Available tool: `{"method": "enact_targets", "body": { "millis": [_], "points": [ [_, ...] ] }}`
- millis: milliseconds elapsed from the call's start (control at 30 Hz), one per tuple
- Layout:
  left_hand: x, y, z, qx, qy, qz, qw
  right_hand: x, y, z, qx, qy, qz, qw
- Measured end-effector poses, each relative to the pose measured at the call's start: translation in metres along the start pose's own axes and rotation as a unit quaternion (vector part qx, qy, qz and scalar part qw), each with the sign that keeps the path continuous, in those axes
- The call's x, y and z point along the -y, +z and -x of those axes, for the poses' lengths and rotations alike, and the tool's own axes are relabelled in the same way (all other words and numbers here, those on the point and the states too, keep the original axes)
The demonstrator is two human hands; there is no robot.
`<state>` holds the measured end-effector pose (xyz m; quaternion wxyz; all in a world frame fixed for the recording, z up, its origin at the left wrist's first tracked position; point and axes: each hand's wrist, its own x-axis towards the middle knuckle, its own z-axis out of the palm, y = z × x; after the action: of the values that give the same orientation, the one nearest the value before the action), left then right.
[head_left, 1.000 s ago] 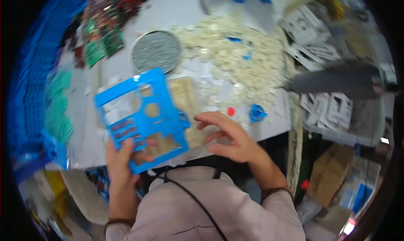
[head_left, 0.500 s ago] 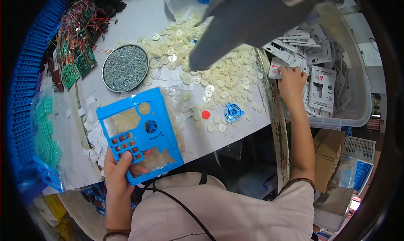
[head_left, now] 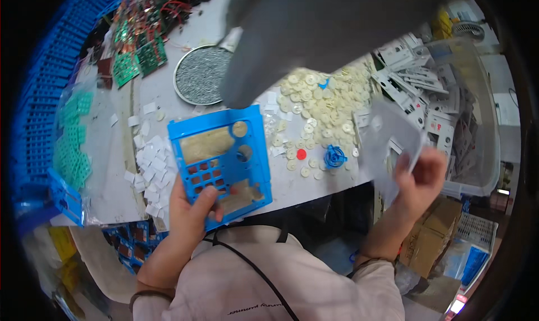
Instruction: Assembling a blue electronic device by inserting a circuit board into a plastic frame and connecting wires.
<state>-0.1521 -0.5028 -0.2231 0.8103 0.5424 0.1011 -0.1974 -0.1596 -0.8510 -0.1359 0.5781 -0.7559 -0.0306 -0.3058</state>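
Near the clear bin, white panel now raised, blurred

Bright blue rectangular panel looks like smooth, kinda glossy plastic; the blurred white flat panel seems smooth plastic too. Tiny silvery bits: shiny metal. Brown box? Matt cardboard.

A blurred grey shape, cut off above, hid part of the round dish; blur smeared the pale panel.
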Motion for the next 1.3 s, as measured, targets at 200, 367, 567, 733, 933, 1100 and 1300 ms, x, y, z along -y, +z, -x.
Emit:
{"method": "enact_targets", "body": {
  "millis": [200,367,567,733,933,1100,1300],
  "points": [
    [0.018,-0.009,0.004,0.101,0.08,0.062,0.99,0.034,0.114,0.062,0.304,0.03,0.013,0.952],
    [0.02,-0.024,-0.001,0.056,0.064,0.032,0.996,0.024,0.181,0.062,0.349,0.042,-0.047,0.935],
    [0.009,-0.044,0.007,0.06,-0.023,0.201,0.978,-0.011,0.155,0.046,0.196,0.091,0.005,0.976],
    [0.003,-0.028,-0.004,-0.065,0.176,-0.061,0.98,-0.036,0.163,0.074,0.273,0.399,-0.376,0.79],
    [-0.02,-0.037,-0.004,-0.116,0.235,-0.442,0.858,-0.02,0.17,0.079,0.287,0.31,-0.319,0.848],
    [-0.013,-0.046,-0.004,-0.145,0.239,-0.481,0.831,-0.02,0.172,0.079,0.289,0.301,-0.307,0.855],
    [-0.006,-0.039,-0.006,-0.1,0.22,-0.193,0.951,-0.021,0.174,0.08,0.265,0.331,-0.306,0.853]
  ]
}}
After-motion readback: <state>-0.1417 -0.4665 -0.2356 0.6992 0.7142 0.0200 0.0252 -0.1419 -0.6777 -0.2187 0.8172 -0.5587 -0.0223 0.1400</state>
